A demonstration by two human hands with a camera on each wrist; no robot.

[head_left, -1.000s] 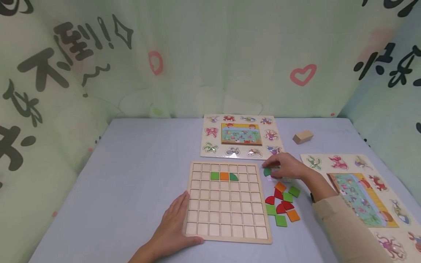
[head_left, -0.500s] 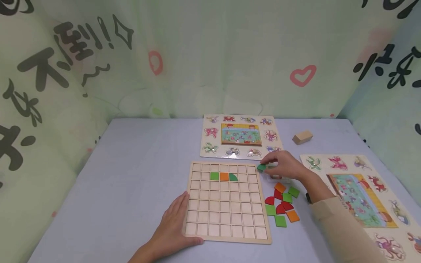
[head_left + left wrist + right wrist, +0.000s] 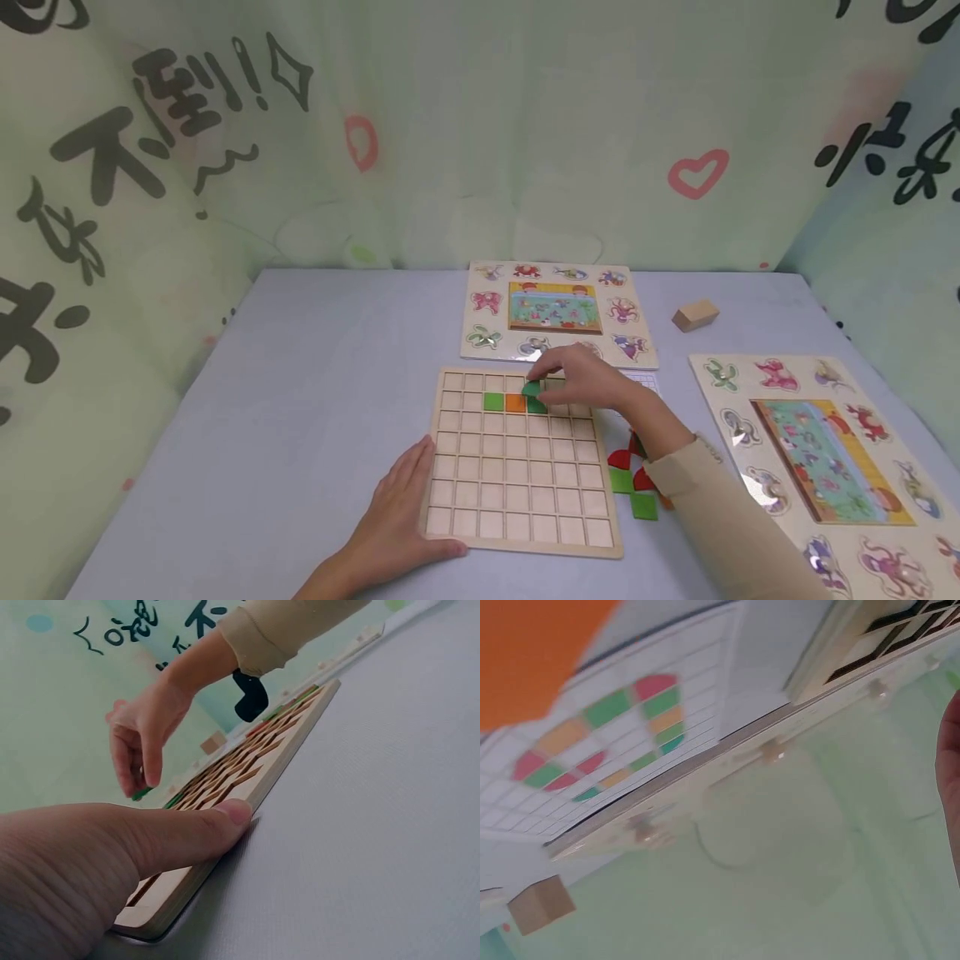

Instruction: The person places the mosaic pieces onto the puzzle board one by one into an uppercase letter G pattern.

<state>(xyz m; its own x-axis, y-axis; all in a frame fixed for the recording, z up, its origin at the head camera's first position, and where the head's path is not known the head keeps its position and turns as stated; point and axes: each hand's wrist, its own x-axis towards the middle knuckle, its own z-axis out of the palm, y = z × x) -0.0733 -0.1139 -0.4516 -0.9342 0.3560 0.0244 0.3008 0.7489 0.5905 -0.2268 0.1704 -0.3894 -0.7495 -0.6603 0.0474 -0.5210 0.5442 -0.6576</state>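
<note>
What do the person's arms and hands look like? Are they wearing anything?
The right arm wears a long beige sleeve with a cuff that ends at the wrist. A dark band or strap sits on that wrist, just past the cuff. The right hand is bare, with no glove. The left hand is bare too, and no sleeve shows on its wrist.

Soft, even light fills the head view, bright and sharp, with only faint shadows on the table (image 3: 315, 375). The left wrist view is dimmer, its near left hand (image 3: 82, 877) blurred. The right wrist view is tilted and soft, an orange blur filling its upper left corner.
</note>
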